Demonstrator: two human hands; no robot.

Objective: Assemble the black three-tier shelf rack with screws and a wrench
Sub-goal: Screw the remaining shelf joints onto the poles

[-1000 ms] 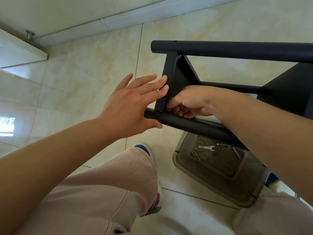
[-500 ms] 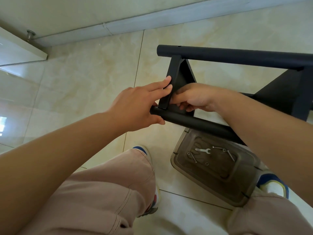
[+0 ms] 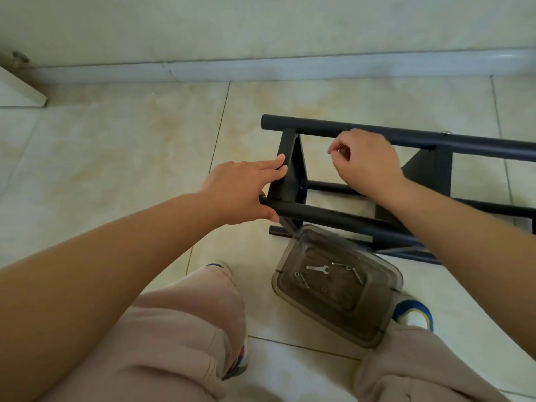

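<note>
Just beyond the tray holding the wrench and loose screws, the rack lies partly bolted, left hand pressing its end shelf with straight fingers, right hand loosely curled above it, apparently empty, so fastening seems unfinished.

rack on floor, tray before it, wrench in tray

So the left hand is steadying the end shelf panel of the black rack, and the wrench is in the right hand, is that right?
Not quite. The head view shows the wrench lying in the grey tray on the floor, not in the right hand. The left hand does rest on the rack's end shelf panel.
</note>
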